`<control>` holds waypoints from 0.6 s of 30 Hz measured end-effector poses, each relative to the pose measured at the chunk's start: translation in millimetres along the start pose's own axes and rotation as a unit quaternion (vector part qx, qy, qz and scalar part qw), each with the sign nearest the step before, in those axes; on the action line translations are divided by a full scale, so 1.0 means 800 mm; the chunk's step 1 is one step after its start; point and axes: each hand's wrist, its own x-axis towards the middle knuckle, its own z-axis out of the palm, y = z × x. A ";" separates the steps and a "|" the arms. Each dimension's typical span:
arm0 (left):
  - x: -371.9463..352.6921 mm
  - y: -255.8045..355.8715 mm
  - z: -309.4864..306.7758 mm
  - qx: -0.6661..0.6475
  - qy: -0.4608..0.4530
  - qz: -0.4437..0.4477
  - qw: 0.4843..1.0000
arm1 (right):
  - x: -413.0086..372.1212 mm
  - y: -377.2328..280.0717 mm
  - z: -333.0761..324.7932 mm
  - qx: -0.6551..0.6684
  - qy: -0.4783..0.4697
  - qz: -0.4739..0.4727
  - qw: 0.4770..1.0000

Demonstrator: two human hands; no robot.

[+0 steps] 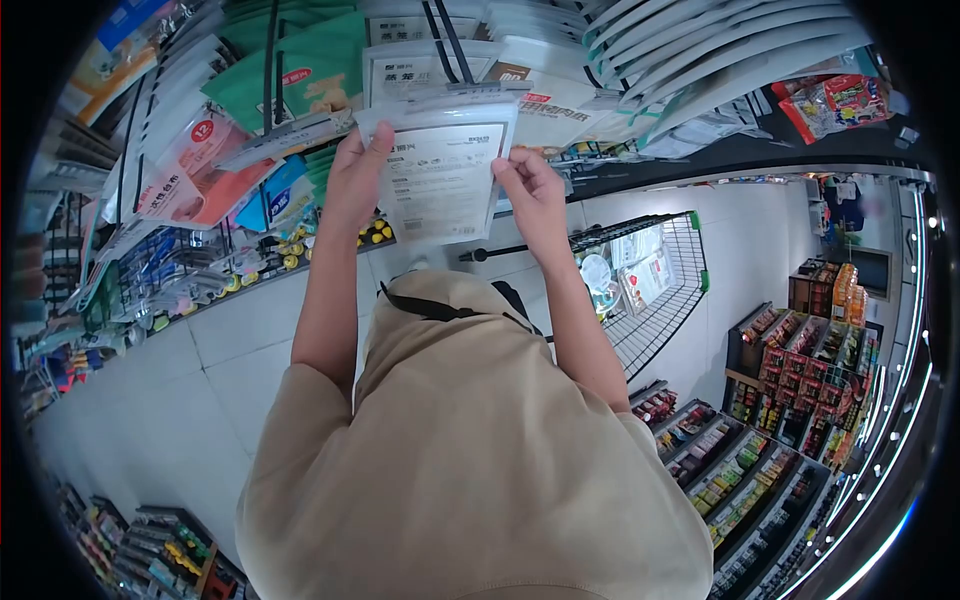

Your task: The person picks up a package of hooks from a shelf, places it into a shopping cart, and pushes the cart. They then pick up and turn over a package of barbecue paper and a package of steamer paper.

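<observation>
A flat white package (440,185) with printed text and a barcode is held up before the hanging goods. My left hand (362,170) grips its left edge, thumb on the front. At the right edge, my right hand (530,185) pinches it between thumb and curled fingers. Behind its top hang similar white packs (425,68) on a metal hook. To the left are a green pack (300,85) and a pink-and-white pack (195,165).
A wire shopping cart (685,255) with green corners stands at the right, holding several packages (645,275). Stocked shelves (740,470) are at the lower right, more goods (165,550) at the lower left. Pale floor tiles (150,400) lie left of my body.
</observation>
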 end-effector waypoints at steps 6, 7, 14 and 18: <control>0.009 0.009 0.011 -0.008 0.005 0.003 1.000 | 0.005 -0.002 -0.005 -0.004 0.019 0.006 1.000; 0.012 0.008 0.010 -0.003 0.000 -0.006 1.000 | 0.007 -0.003 -0.005 -0.001 0.022 0.007 1.000; 0.017 0.006 0.022 0.016 0.023 -0.022 0.999 | 0.013 0.011 -0.015 0.001 0.034 0.005 0.999; 0.021 0.011 0.026 0.042 0.023 -0.001 0.999 | 0.016 -0.004 -0.012 0.008 0.041 0.001 0.999</control>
